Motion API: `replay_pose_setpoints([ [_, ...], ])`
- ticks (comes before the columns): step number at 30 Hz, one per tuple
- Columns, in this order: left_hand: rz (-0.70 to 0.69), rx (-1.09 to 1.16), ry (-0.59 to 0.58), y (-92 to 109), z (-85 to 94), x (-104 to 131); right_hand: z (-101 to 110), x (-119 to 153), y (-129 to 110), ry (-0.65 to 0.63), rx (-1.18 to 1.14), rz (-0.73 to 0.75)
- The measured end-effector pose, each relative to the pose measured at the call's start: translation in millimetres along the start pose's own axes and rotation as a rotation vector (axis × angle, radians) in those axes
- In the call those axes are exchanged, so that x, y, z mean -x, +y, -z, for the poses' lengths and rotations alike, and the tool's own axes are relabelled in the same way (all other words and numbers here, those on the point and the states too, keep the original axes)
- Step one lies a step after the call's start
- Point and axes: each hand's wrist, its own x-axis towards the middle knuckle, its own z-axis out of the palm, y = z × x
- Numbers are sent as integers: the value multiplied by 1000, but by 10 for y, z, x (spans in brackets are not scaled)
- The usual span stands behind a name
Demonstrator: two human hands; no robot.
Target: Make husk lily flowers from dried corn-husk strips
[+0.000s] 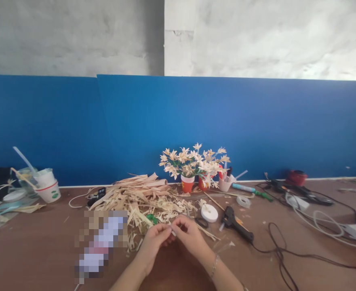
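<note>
My left hand [156, 244] and my right hand [189, 235] meet above the front of the table, thumbs and fingertips pinched together. Between them is a small pale piece, mostly hidden by the fingers, so its kind does not show. Just beyond the hands spreads a heap of dried husk strips [135, 198], with a green coil [152, 219] close to my left fingers. Near my right hand lie black-handled scissors [201, 222] and a round white lid [209, 213]. A black glue gun [234, 222] rests farther right.
Pale artificial flowers [196, 161] stand in red pots [187, 184] against the blue partition [129, 129]. Paper cups [49, 190] are at left. A roll of tape [243, 201] and black cables [277, 246] lie at right. A blurred-out object [102, 244] sits left of my hands.
</note>
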Motion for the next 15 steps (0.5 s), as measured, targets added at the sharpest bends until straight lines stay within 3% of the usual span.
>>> replay_pose_setpoints([
  [9,101,138,-42,11,-10,33,29,-22,-48,-74,-219,-84],
  [15,75,58,-31,28,-52,41,-22,-21,-11,24,-163,-106],
])
